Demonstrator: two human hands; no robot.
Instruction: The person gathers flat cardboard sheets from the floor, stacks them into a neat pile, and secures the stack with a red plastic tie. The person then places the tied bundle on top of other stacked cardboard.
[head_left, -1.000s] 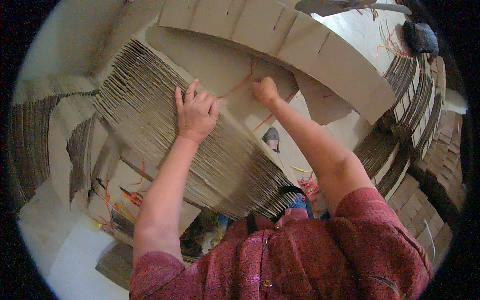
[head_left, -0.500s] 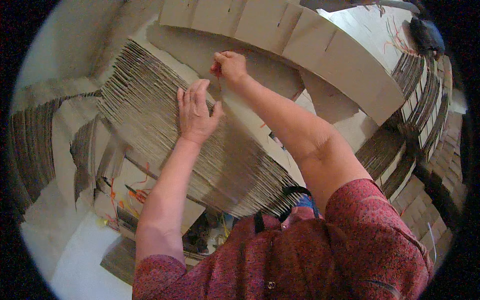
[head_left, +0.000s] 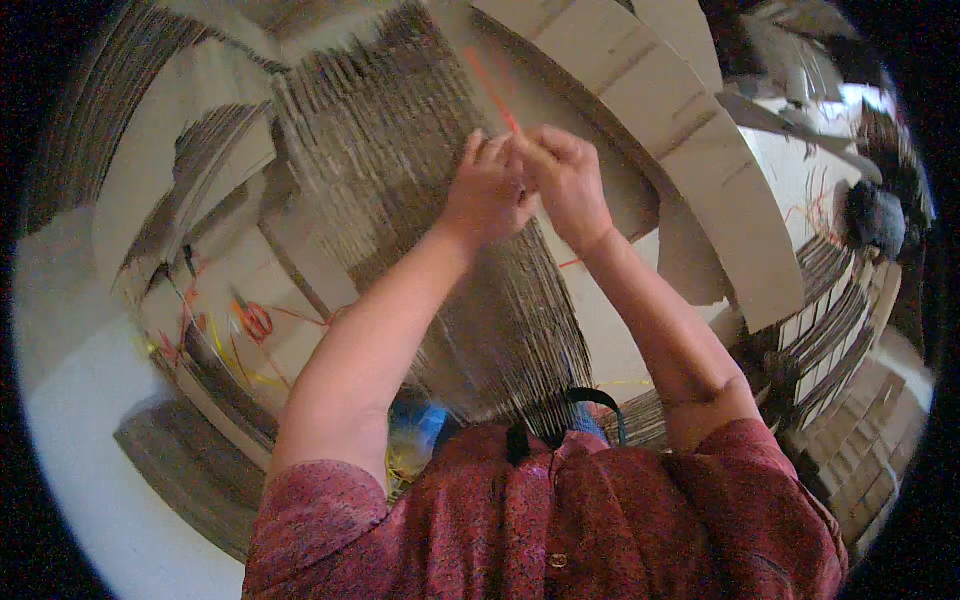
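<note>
A cardboard workshop is suggested by the long stack of sheets (head_left: 400, 150), further stacks (head_left: 818, 310) at right, and red straps (head_left: 258, 322) scattered toward the pale board (head_left: 290, 347)'s left edge.

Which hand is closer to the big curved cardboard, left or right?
Right. The right hand is to the left of the big curved cardboard, apart from it; the left hand is farther left, over the cardboard stack.
</note>
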